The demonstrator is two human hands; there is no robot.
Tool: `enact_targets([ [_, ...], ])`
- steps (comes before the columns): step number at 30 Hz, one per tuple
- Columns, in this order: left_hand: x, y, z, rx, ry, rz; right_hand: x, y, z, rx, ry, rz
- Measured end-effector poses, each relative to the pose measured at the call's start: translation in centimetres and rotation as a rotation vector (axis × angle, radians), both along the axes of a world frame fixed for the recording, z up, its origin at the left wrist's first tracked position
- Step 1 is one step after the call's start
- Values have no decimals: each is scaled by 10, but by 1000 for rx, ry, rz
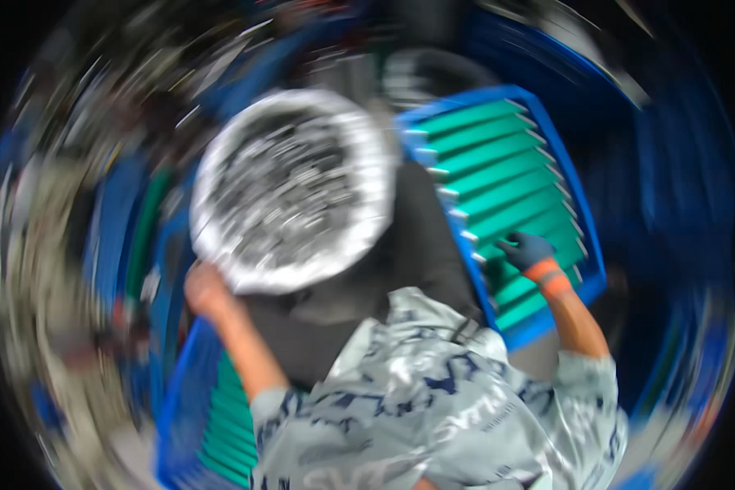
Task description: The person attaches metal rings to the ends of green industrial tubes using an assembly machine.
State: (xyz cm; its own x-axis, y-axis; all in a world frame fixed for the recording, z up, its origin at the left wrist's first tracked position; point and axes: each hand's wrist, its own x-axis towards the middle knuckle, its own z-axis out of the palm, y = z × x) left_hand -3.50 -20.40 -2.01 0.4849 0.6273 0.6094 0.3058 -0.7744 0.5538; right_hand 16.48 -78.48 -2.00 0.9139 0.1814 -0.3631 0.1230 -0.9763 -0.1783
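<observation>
Bare at the fingers, my left hand is at the near-left edge of a round tub with a white, bag-like lining at its rim. Blur and the rim keep me from seeing whether its fingers grip. Inside the tub lies a heap of small, shiny grey metal-looking pieces, too smeared to name. On the right, my right hand wears a dark glove with an orange cuff. It hovers over green ridged rows in a blue crate, fingers loosely apart and nothing visible in them.
Another blue crate with green ridged rows stands at the lower left. Large blue bins fill the right side. A dark round object with a pale band sits beyond the tub. The left surroundings are streaked by motion.
</observation>
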Motion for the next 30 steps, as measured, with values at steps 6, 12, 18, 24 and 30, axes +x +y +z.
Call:
enact_targets([
  [6, -96, -63, -11, -215, -209, 203, 26, 226, 54, 1141, -140, 527],
  [12, -340, -61, -93, -560, 366, 1103, -6, 359, 43, 730, -331, 1212],
  [18, -444, -110, -171, -1015, 407, 1554, -15, 374, 16, 561, 50, 1263],
  [24, -425, -109, -147, -1113, 712, 1491, -5, 388, 27, 279, -99, 1299],
  [30, -436, -104, -126, -1427, 379, 1364, 20, 397, 10, 367, 244, 1007],
])
